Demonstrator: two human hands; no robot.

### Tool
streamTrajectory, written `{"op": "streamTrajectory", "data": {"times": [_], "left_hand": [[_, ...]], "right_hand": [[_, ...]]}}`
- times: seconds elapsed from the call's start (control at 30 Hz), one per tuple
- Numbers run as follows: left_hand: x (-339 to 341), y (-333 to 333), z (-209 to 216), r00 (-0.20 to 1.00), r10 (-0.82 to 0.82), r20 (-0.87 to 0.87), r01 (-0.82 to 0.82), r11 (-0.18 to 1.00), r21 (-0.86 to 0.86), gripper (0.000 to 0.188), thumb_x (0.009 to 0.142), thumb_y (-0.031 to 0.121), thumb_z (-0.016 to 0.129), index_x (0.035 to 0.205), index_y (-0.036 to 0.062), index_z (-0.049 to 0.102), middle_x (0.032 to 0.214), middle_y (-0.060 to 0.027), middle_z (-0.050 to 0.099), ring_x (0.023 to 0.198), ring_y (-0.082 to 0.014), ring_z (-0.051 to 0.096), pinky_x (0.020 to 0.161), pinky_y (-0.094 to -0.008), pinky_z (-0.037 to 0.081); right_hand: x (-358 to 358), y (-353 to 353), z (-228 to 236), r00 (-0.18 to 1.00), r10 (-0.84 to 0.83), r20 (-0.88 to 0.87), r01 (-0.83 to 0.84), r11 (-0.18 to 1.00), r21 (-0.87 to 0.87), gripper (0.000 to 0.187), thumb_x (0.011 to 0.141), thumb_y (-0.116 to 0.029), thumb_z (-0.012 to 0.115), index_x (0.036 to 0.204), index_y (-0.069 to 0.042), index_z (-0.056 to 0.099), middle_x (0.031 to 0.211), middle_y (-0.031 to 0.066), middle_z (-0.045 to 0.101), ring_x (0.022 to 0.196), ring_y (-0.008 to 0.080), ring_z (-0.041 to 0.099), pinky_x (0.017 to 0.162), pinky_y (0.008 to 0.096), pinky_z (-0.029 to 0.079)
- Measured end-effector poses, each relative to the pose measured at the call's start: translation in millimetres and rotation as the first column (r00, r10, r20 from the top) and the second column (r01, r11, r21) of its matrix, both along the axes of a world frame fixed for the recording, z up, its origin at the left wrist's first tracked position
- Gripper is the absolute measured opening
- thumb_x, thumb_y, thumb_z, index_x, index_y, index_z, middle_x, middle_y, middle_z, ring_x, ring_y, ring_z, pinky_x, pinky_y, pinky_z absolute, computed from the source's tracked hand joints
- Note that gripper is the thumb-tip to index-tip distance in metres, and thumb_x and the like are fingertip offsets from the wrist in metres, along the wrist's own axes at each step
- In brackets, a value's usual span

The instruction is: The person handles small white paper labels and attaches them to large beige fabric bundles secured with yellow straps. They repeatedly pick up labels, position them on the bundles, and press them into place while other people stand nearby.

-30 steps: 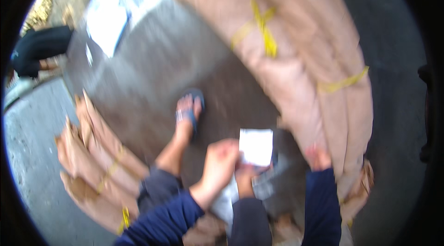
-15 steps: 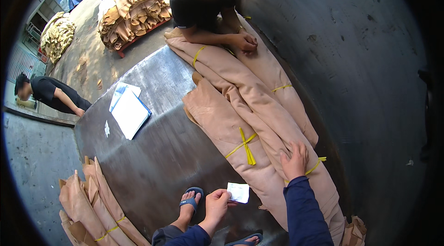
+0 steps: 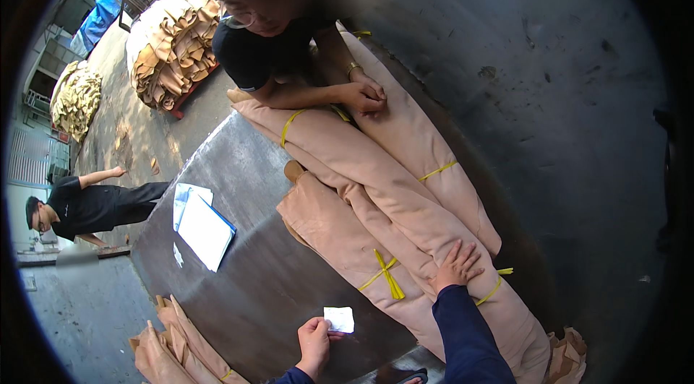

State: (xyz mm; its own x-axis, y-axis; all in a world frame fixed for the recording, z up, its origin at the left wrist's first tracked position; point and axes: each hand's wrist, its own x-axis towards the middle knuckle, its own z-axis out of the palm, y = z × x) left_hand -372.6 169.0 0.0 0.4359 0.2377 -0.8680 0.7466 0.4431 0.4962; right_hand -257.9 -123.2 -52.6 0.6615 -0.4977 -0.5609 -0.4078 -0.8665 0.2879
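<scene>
A wide, dark metal desk (image 3: 260,290) fills the middle of the view, curving with the lens. Across it lie several long tan rolls of hide (image 3: 376,189), stacked side by side and running from the far end toward the near right corner, each tied with yellow straps (image 3: 387,274). At the far end a co-worker in a black shirt (image 3: 267,52) leans over the rolls, both hands resting together on the topmost one. Beyond, on the concrete floor, sit two more heaps of tan hides (image 3: 170,44), and to the left another person in black (image 3: 87,207) bends low. A stack of white papers on a blue clipboard (image 3: 202,229) lies on the left part of the desk, well apart from the rolls. More tied tan bundles (image 3: 181,344) lean against the desk's near left edge.

The person's right hand (image 3: 455,268), in a dark blue sleeve, lies flat with fingers spread on the nearest roll, just beside a yellow strap, gripping nothing. The left hand (image 3: 315,337) comes up from the lower edge and its grip pinches a small white slip of paper (image 3: 338,319) between thumb and fingers. The slip is held just above the bare desk, near the front edge, a little left of the rolls.
</scene>
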Motion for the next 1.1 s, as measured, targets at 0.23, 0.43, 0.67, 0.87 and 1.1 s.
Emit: {"op": "streamTrajectory", "data": {"times": [0.23, 0.43, 0.67, 0.87, 1.1], "left_hand": [[150, 15, 53, 0.957, -0.225, 0.183, 0.191, 0.964, 0.185, 0.013, 0.088, 0.005, 0.049, 0.080, 0.0009, 0.058, 0.071, -0.0093, 0.063, 0.056, -0.0179, 0.062, 0.053, -0.0300, 0.054], [185, -18, 94, 0.923, -0.320, 0.212, 0.291, 0.944, 0.157, 0.017, 0.092, 0.005, 0.048, 0.084, -0.0033, 0.060, 0.075, -0.0093, 0.064, 0.061, -0.0156, 0.063, 0.057, -0.0287, 0.054], [206, -51, 82, 0.900, -0.411, 0.146, 0.377, 0.901, 0.216, 0.013, 0.088, 0.002, 0.048, 0.081, 0.0011, 0.059, 0.068, -0.0038, 0.059, 0.055, -0.0120, 0.057, 0.050, -0.0250, 0.047], [228, -51, 70, 0.890, -0.448, 0.087, 0.447, 0.894, 0.039, 0.011, 0.087, 0.003, 0.050, 0.079, 0.0011, 0.058, 0.067, -0.0054, 0.059, 0.055, -0.0149, 0.058, 0.052, -0.0288, 0.051], [265, 1, 55, 0.830, -0.553, 0.076, 0.553, 0.833, 0.016, 0.013, 0.089, 0.004, 0.050, 0.081, -0.0015, 0.058, 0.073, -0.0069, 0.062, 0.061, -0.0140, 0.061, 0.056, -0.0278, 0.053]], "right_hand": [[-9, -12, -34, 0.992, 0.036, 0.120, -0.034, 0.999, -0.016, 0.092, 0.081, -0.035, 0.067, 0.150, -0.007, 0.013, 0.153, 0.0297, 0.001, 0.139, 0.0537, 0.001, 0.102, 0.0761, 0.004], [-3, -15, -37, 0.993, -0.101, 0.063, 0.093, 0.988, 0.121, 0.062, 0.094, -0.023, 0.038, 0.150, -0.006, 0.016, 0.154, 0.0296, -0.003, 0.139, 0.0546, -0.005, 0.102, 0.0754, -0.002], [1, -16, -31, 0.991, -0.126, 0.038, 0.118, 0.978, 0.172, 0.064, 0.093, -0.024, 0.042, 0.149, -0.004, 0.017, 0.153, 0.0304, -0.004, 0.138, 0.0556, -0.008, 0.101, 0.0761, -0.003], [1, -17, -32, 0.994, -0.105, -0.008, 0.105, 0.981, 0.165, 0.065, 0.093, -0.025, 0.041, 0.149, -0.004, 0.016, 0.152, 0.0316, -0.007, 0.137, 0.0572, -0.009, 0.100, 0.0766, -0.004], [15, -15, -23, 0.972, -0.165, -0.166, 0.190, 0.970, 0.150, 0.063, 0.093, -0.021, 0.040, 0.148, -0.003, 0.014, 0.153, 0.0309, -0.007, 0.138, 0.0549, -0.010, 0.102, 0.0751, -0.004]]}}
